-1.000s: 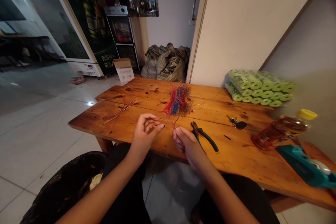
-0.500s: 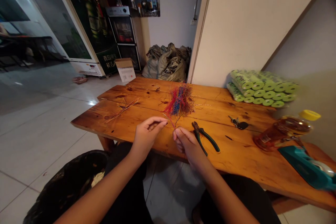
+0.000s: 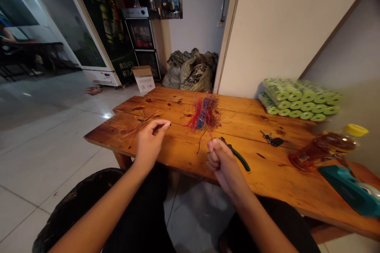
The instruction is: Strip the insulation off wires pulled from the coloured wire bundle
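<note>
My left hand (image 3: 151, 139) is raised over the table's front part, thumb and fingers pinched together; whatever is between the tips is too small to make out. My right hand (image 3: 220, 155) is closed around a thin reddish wire (image 3: 211, 135) that sticks up from the fist. Behind it lies a tangled bundle of red, blue and copper-coloured wires (image 3: 204, 114), and a black-and-white dotted strand (image 3: 201, 142) trails from its front. Green-handled pliers (image 3: 242, 158) lie beside my right hand, which partly covers them. A few loose copper-coloured wires (image 3: 139, 125) rest left of my left hand.
On the wooden table (image 3: 184, 154) are keys (image 3: 271, 139), a bottle with a yellow cap (image 3: 323, 150), a teal tape dispenser (image 3: 347, 189) and stacked green rolls (image 3: 299, 101). A black-lined bin (image 3: 74, 209) stands at lower left. Grey sacks (image 3: 191, 71) sit behind the table.
My hands have moved apart: the left went left and slightly up, the right shifted right over the pliers. The dotted strand now hangs clear of my right hand.
</note>
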`<state>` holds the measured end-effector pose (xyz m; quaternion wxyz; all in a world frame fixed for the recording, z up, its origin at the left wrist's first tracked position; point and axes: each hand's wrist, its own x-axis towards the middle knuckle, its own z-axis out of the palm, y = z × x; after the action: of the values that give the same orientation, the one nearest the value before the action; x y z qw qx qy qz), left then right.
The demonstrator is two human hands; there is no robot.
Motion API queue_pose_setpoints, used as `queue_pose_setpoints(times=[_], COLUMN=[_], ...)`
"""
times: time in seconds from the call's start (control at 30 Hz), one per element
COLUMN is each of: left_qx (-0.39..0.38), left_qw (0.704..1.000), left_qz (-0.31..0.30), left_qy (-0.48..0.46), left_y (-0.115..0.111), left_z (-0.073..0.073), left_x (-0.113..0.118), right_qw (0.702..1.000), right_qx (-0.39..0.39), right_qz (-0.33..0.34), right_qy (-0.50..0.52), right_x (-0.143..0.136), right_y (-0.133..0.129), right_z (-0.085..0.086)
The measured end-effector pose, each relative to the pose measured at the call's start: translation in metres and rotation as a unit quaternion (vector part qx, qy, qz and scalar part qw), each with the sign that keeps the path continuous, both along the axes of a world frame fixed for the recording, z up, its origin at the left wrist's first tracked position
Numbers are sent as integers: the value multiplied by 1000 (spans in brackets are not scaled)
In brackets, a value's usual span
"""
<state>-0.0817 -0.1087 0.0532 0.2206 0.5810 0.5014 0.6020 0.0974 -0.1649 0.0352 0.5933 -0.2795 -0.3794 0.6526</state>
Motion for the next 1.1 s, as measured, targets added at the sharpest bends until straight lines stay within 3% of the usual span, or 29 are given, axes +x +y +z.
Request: queue_pose_setpoints(times=[0.1,0.27,0.37,0.43,0.57,0.63,0.77,0.93,1.1], left_qx=[-33,-114,-77,-59,-90,-106,-123,-120,-115], left_qw=[999,988,986,989,980,970,966,973,969], left_qz=[-5,-31,2,-18,-173,-217,-220,-191,-209], left_qy=[38,100,148,132,32,-6,-56,-58,-64], left_y=[11,47,55,44,2,-13,-19,-13,-12], left_z=[-3,-34,-45,-41,-20,-10,-2,-4,-5], left_x=[-16,-45,-47,-34,12,31,44,39,37], right_qw=[999,1000,1000,1000,999,998,995,994,994], right_qx=[-6,-9,-5,-1,-5,-8,0,1,0], right_qz=[-16,-19,-21,-20,-16,-11,4,14,14], right_qy=[28,23,5,-10,-48,-67,-96,-112,-110], right_x=[7,8,5,4,2,1,-1,-3,-3], right_y=[3,8,8,8,8,8,8,8,9], right_z=[2,-1,-4,-6,-8,-9,-11,-14,-15])
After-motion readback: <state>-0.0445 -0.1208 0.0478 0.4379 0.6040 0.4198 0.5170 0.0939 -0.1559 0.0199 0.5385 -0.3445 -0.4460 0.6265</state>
